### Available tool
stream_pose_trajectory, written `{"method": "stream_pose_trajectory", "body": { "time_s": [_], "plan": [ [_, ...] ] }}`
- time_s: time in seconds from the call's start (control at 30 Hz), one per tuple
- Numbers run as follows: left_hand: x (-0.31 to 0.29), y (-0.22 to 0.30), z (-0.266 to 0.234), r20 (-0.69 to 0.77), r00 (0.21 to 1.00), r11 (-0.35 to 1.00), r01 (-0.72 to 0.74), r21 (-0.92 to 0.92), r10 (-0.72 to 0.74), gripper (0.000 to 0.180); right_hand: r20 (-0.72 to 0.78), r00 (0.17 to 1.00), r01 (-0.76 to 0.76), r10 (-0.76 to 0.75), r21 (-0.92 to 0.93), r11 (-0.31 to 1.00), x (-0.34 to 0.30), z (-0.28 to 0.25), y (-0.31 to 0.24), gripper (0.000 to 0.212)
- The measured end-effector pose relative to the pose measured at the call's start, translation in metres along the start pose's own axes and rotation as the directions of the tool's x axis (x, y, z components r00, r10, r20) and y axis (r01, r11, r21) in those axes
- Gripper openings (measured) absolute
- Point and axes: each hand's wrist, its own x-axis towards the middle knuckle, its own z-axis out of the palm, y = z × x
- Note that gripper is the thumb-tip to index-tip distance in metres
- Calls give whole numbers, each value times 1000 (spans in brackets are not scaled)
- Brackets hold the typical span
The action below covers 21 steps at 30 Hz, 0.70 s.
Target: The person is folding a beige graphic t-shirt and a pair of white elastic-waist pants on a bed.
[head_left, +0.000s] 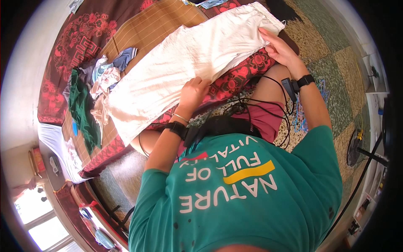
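A pair of cream-white trousers [168, 63] lies spread lengthwise across the bed, its gathered elastic waistband [270, 19] at the far right. My left hand [195, 93] is at the near edge of the trousers, about midway along, with bent fingers closed on the cloth. Close to the waistband, my right hand [280, 48] rests against the same near edge. Its fingers are stretched and apart, touching the fabric; the underside of that hand is hidden.
Beneath the trousers are a brown striped mat [147, 31] and a red-and-black patterned bedspread [235, 80]. Crumpled clothes lie left, including a dark green garment [82, 109]. Black cables [256, 105] loop over my lap. A standing fan [357, 151] is at right on the speckled floor.
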Motion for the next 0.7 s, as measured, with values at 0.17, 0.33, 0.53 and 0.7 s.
{"method": "stream_pose_trajectory", "body": {
  "time_s": [0.17, 0.33, 0.53, 0.7],
  "plan": [
    [-3, 2, 0, -9, 1000, 1000, 18, 16, -18, 17, 17, 1000, 3, 1, -226, 974, -17, 21, -13, 63],
    [-3, 2, 4, -26, 1000, 999, 1, 46, 1, 16, -162, 986, 6, -43, -222, 975, -6, 0, -12, 57],
    [-5, 0, 7, -33, 999, 999, 17, 37, -15, 16, -65, 997, 62, -41, 367, 928, 7, -24, -1, 46],
    [-5, -1, 5, -20, 1000, 999, 7, 54, -6, 18, -81, 996, 69, -31, 525, 848, 8, -6, -2, 48]
  ]
}}
